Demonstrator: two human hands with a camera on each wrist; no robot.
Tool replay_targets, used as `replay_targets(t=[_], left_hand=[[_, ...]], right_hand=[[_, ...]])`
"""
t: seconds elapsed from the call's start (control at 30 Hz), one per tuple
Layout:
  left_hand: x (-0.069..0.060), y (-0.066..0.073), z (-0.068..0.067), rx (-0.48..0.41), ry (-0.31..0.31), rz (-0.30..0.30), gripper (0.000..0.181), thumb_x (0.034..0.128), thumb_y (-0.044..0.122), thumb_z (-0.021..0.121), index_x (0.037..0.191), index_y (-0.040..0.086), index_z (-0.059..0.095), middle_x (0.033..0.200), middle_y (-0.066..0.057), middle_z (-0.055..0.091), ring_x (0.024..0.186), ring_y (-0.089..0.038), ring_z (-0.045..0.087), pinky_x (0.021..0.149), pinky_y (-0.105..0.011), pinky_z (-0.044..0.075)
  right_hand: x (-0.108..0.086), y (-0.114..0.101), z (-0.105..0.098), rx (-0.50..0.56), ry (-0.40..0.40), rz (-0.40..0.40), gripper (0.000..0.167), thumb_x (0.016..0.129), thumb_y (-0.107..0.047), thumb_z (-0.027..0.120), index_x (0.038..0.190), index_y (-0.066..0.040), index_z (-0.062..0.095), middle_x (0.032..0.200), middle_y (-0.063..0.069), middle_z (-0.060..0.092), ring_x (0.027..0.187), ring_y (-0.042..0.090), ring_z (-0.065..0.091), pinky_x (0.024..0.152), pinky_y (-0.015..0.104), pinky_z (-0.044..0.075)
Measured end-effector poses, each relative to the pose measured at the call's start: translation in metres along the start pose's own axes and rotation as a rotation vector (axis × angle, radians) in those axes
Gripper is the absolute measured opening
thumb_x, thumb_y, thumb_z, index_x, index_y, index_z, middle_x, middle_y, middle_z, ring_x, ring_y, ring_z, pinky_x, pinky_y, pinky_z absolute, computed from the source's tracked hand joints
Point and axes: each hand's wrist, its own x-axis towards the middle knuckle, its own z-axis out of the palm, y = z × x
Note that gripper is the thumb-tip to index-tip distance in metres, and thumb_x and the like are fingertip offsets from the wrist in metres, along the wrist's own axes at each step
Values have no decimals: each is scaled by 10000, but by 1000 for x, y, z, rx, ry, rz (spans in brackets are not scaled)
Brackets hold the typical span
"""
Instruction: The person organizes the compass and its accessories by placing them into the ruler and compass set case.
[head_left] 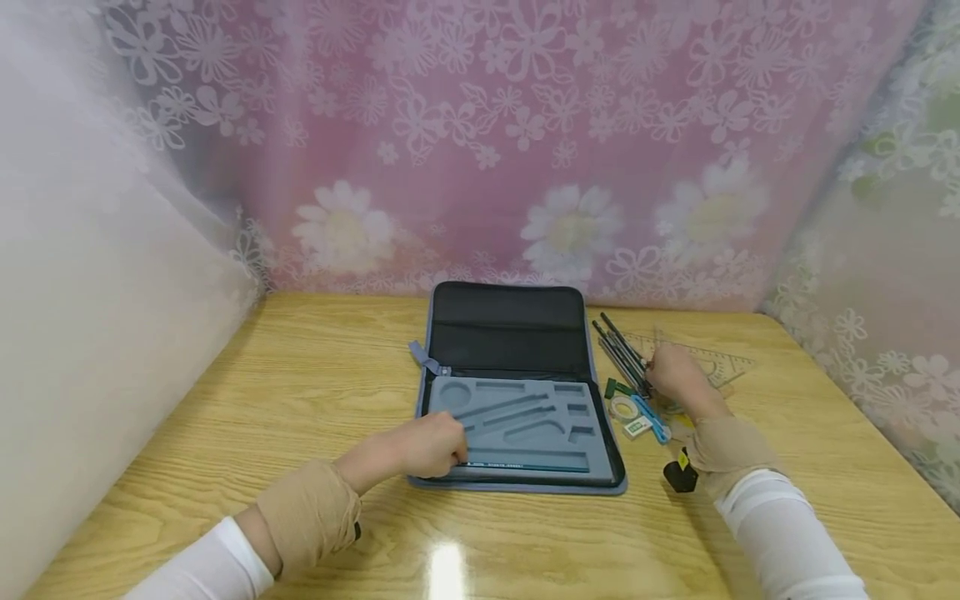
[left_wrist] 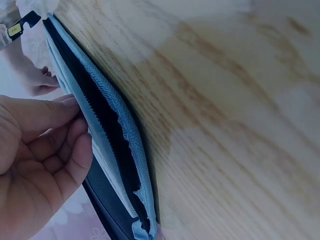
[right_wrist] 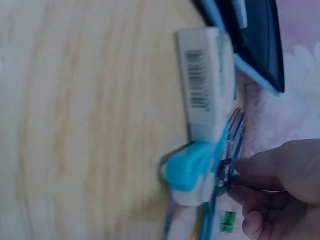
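A zippered case [head_left: 512,346] lies open; its lower half holds a grey tray [head_left: 491,435] with shaped recesses. My left hand [head_left: 429,446] is at the tray's front left, thumb and fingers pinching the left end of a slim dark teal strip [head_left: 525,467] with white lettering, which lies along the front groove. The pinched end is hidden. Right of the case, my right hand [head_left: 678,377] pinches a slim dark metallic piece [right_wrist: 226,172] at the near end of a bundle of dark pencils [head_left: 618,346]. Its exact kind is unclear.
Beside the right hand lie a tape roll [head_left: 623,407], a boxed white eraser [head_left: 637,427], a blue-handled tool [head_left: 651,418], small green pieces [head_left: 618,388] and clear set squares [head_left: 720,362]. A floral curtain [head_left: 465,150] backs the wooden table [head_left: 330,358].
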Motion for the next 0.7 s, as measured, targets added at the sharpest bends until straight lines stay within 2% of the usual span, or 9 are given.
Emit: replay_targets(t=[0.13,0.27,0.33,0.37,0.43,0.53,0.6,0.67,0.7], left_hand=[[0,0,0,-2,7,5,260,808,-103,556,847,55,759,883,-58,706,872,-187,659,717,-198,504],[-1,-1,2,-2,13,8,261,811,-98,558,846,62,760,881,-53,706,870,-183,659,718,-197,504],[-1,-2,3,-5,16,8,261,812,-96,559,842,67,762,876,-50,707,865,-180,660,722,-199,504],[-1,-2,3,-3,17,9,259,812,-92,561,841,69,762,874,-48,707,864,-178,660,722,-198,503],[-1,-3,3,0,22,13,260,810,-90,561,837,71,763,870,-47,707,861,-177,661,723,-199,503],[-2,-2,3,0,35,17,260,807,-89,562,833,73,764,865,-47,708,859,-179,661,725,-204,505],[-3,-2,3,1,41,22,258,806,-88,563,833,72,764,861,-48,708,853,-178,663,721,-205,506],[-3,-2,3,2,43,22,255,808,-85,564,832,73,764,857,-47,708,846,-176,663,720,-208,507],[-4,-2,3,0,40,18,256,809,-85,563,834,72,763,859,-48,708,847,-177,663,719,-210,508]], right_hand=[[1,1,3,-15,2,47,199,913,-60,497,726,6,486,596,64,433,494,168,406,497,315,358],[4,4,9,17,2,65,302,924,-73,476,629,-76,412,481,-14,326,416,110,308,445,277,310],[5,7,11,23,0,69,305,919,-67,471,618,-72,417,467,-33,303,407,96,285,438,265,297],[6,8,11,24,1,67,255,913,-61,470,661,-28,480,474,-27,320,410,102,298,440,269,300],[7,10,12,22,-1,61,164,898,-53,468,862,84,551,474,-15,346,409,109,317,437,271,308],[6,13,10,9,-10,30,261,884,-57,470,1013,164,523,470,-16,357,402,105,321,428,264,309],[3,17,8,16,-19,12,205,888,-68,470,848,109,564,453,-36,330,398,90,302,426,251,300],[-2,20,5,32,-22,-7,291,898,-78,470,615,-15,498,455,-54,288,405,80,274,431,247,287],[-6,21,3,48,-23,-14,335,905,-77,461,570,-61,461,455,-58,272,406,78,262,432,247,283]])
